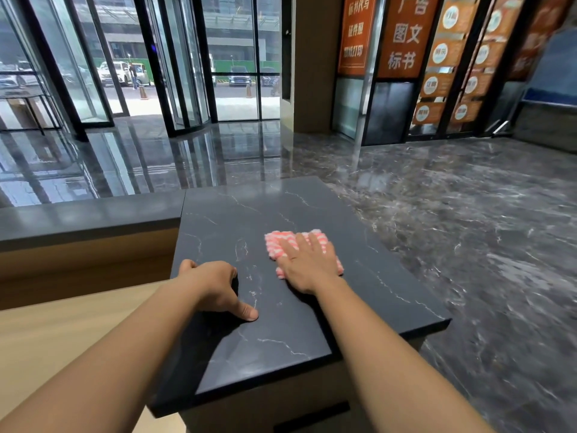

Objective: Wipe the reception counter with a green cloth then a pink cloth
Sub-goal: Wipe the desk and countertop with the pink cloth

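The reception counter (249,214) is a dark slab with thin white veins, filling the middle of the head view. A pink-and-white striped cloth (278,240) lies flat on it, right of centre. My right hand (307,264) presses down on the cloth with straight, spread fingers. My left hand (215,285) rests on the counter's left edge, fingers curled over the edge and thumb lying on the top. No green cloth is in view.
A lower light wooden desk surface (62,339) lies to the left, below the counter. A dark ledge (87,220) runs off to the left. Beyond are a glossy marble floor (468,214), glass doors (175,73) and orange signboards (406,35).
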